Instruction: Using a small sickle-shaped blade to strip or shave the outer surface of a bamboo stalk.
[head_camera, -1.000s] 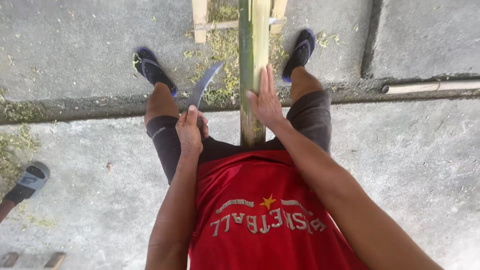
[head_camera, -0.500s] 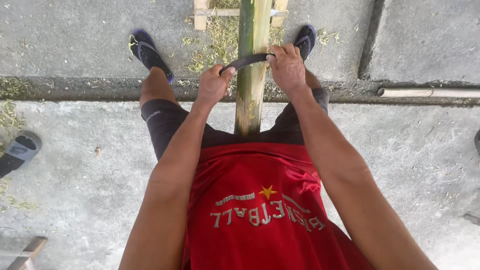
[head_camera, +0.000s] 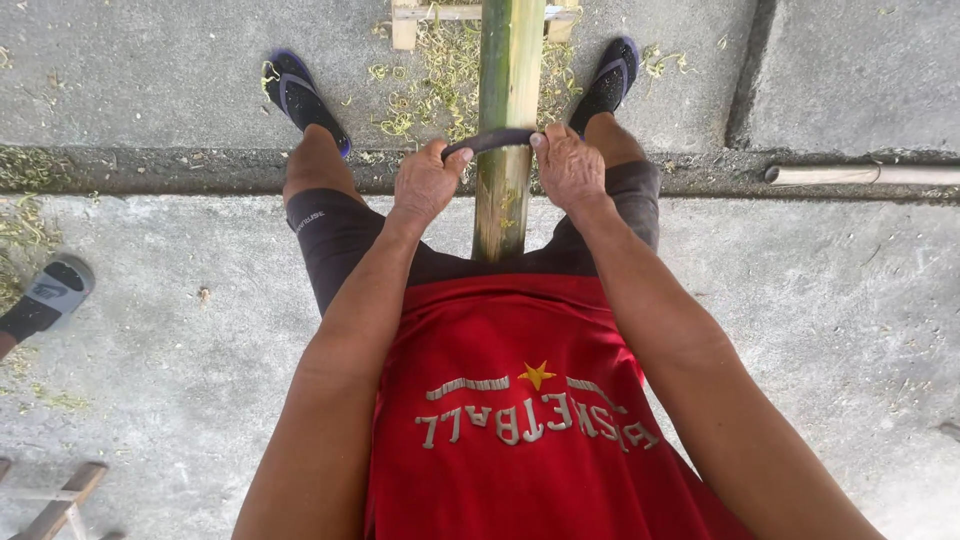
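Observation:
A green bamboo pole (head_camera: 507, 90) runs away from me between my legs, its near end at my lap. A dark curved blade (head_camera: 492, 141) lies across the pole. My left hand (head_camera: 425, 182) grips the blade's left end, and my right hand (head_camera: 568, 166) grips its right end. Both hands sit close to the pole, one on each side. I wear a red shirt and dark shorts, with dark sandals on both feet.
Green shavings (head_camera: 420, 85) litter the concrete around the pole. A wooden frame (head_camera: 405, 20) supports the pole at the far end. A grey pipe (head_camera: 860, 174) lies at right along a step edge. Another person's sandalled foot (head_camera: 50, 295) is at left. Wooden pieces (head_camera: 60, 495) lie at bottom left.
One second ago my left hand held the blade beside the pole while my right rested on the pole. Now both hands grip the blade across the pole, drawn a little nearer to me.

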